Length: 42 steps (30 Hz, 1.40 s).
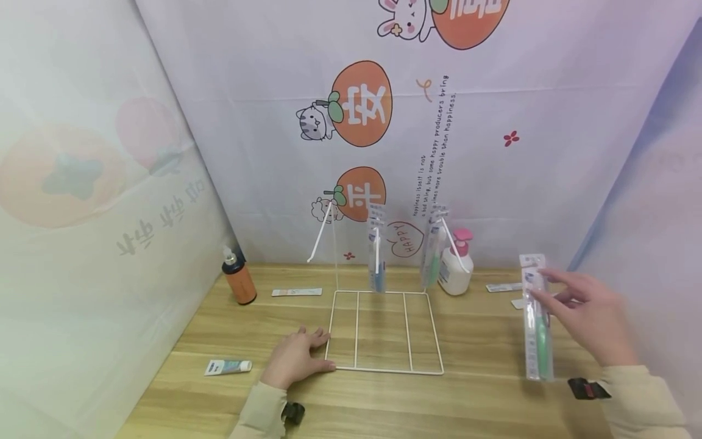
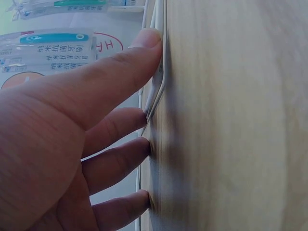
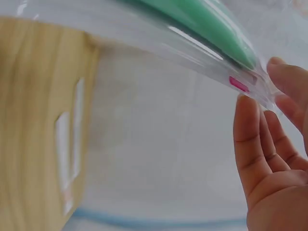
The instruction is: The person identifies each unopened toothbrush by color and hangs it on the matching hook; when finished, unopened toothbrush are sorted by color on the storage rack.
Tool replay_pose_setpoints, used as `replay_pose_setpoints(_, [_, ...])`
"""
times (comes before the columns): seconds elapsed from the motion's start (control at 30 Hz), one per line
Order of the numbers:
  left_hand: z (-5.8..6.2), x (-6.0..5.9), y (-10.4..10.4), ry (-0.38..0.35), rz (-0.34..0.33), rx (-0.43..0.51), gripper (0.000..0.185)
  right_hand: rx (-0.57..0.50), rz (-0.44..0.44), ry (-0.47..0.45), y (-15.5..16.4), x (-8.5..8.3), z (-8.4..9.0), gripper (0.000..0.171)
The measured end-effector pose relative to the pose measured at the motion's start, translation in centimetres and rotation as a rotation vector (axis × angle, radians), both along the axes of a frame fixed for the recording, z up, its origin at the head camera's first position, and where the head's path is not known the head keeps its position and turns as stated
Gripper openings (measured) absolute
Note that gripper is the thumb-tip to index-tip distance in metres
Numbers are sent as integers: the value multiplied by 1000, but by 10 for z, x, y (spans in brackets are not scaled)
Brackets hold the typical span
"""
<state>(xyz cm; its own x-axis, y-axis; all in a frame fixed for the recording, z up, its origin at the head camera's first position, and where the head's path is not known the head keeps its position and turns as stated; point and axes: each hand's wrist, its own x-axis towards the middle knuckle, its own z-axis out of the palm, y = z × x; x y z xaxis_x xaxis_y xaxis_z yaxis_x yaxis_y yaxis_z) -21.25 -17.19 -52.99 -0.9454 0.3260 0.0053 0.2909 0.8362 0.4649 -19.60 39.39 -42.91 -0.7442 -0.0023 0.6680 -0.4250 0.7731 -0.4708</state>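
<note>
My right hand (image 1: 592,314) pinches a packaged toothbrush (image 1: 542,347) near its upper part, between thumb and fingers. The clear pack with its green handle hangs upright at the right and fills the top of the right wrist view. At the front left corner of a white wire rack (image 1: 384,370), my left hand (image 1: 296,356) rests with spread fingers. In the left wrist view its thumb lies on the wire and its fingertips touch down beside it. A blue packaged toothbrush (image 1: 378,274) and a green packaged toothbrush (image 1: 433,262) hang from the rack's hooks.
A white pump bottle (image 1: 455,274) with a pink top stands behind the rack at right. At left are an orange bottle (image 1: 241,283), a toothpaste tube (image 1: 227,366) and a thin flat packet (image 1: 297,292). Further flat packets (image 1: 503,287) lie at the right. Printed cloth walls surround the table.
</note>
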Motion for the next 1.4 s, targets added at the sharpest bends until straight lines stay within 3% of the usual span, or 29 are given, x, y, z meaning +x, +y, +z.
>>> replay_pose_setpoints(0.13, [0,0,-1,6,-2,1,74,-63,104,153,-38,7,16,61])
replay_pose_setpoints(0.27, [0,0,-1,16,-6,10,73,-170,238,225,-78,22,32,63])
replay_pose_setpoints(0.47, [0,-1,-1,22,-8,6,73,-345,538,342,-125,45,54,40])
replay_pose_setpoints(0.57, [-1,-1,-2,16,-6,3,74,-368,626,383,-138,48,59,42])
replay_pose_setpoints(0.8, [-1,-1,-1,11,-8,6,74,-296,570,397,-152,47,56,47])
replay_pose_setpoints(1.03, [-1,0,-1,7,-9,7,73,-255,518,410,-150,34,44,50])
replay_pose_setpoints(1.17, [-2,0,-1,13,-17,4,74,-202,446,376,-145,21,31,50])
replay_pose_setpoints(1.27, [-2,0,-1,16,-18,1,74,-174,401,367,-144,7,23,39])
replay_pose_setpoints(1.4, [-3,0,-1,17,-15,0,74,-163,354,372,-145,-14,17,57])
